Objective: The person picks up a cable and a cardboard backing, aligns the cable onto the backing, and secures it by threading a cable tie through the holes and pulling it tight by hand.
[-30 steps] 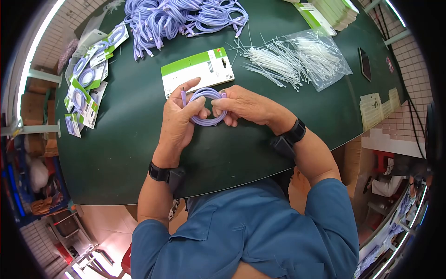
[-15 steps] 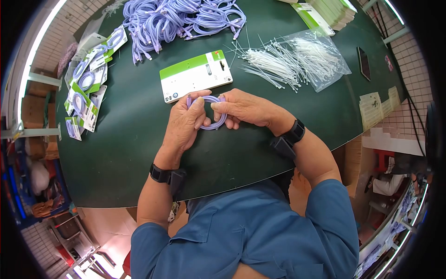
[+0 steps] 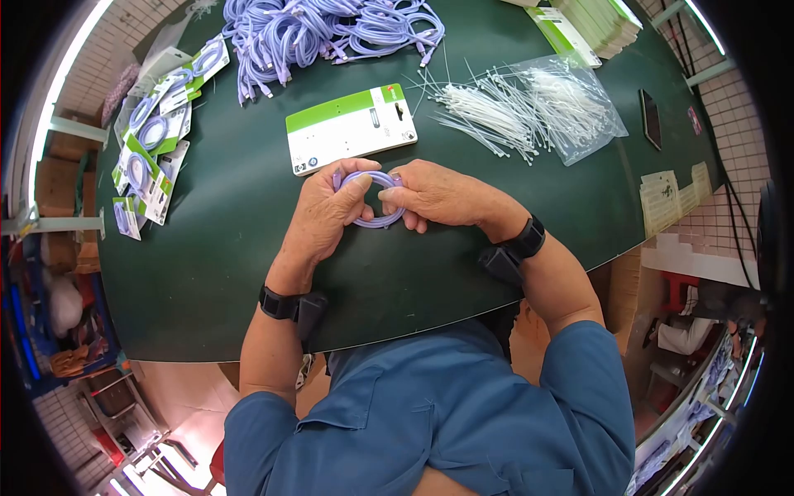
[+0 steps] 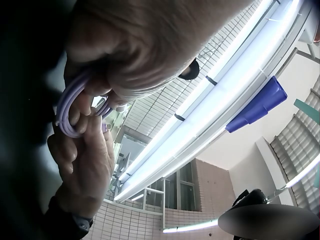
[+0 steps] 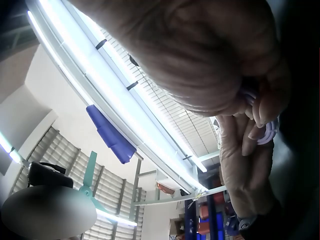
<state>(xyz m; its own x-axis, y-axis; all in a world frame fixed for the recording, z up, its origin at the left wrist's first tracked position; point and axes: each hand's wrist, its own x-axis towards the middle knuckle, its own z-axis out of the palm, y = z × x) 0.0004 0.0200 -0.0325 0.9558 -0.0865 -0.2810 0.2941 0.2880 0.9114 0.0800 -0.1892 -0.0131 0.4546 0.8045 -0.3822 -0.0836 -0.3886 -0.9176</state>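
Observation:
A coiled purple cable (image 3: pixel 382 221) is held between both hands above the green table (image 3: pixel 248 281). My left hand (image 3: pixel 321 208) grips the left side of the coil, its thumb laid over the strands and a connector end showing beside the fingers. On the opposite side my right hand (image 3: pixel 438 194) pinches the coil between thumb and fingers. In the left wrist view the purple loops (image 4: pixel 69 107) run between the two hands. Just beyond the hands lies a white and green packaging card (image 3: pixel 351 128), flat on the table.
A heap of purple cables (image 3: pixel 285 41) lies at the back. White cable ties (image 3: pixel 488 116) spill from a clear bag (image 3: pixel 591 136) on the right, near a phone (image 3: pixel 651 120). Carded cables (image 3: pixel 149 178) line the left, and stacked cards (image 3: pixel 600 29) stand back right.
The left index finger, raised a second ago, now lies down along the coil. Both hands keep their hold on the cable in nearly the same place.

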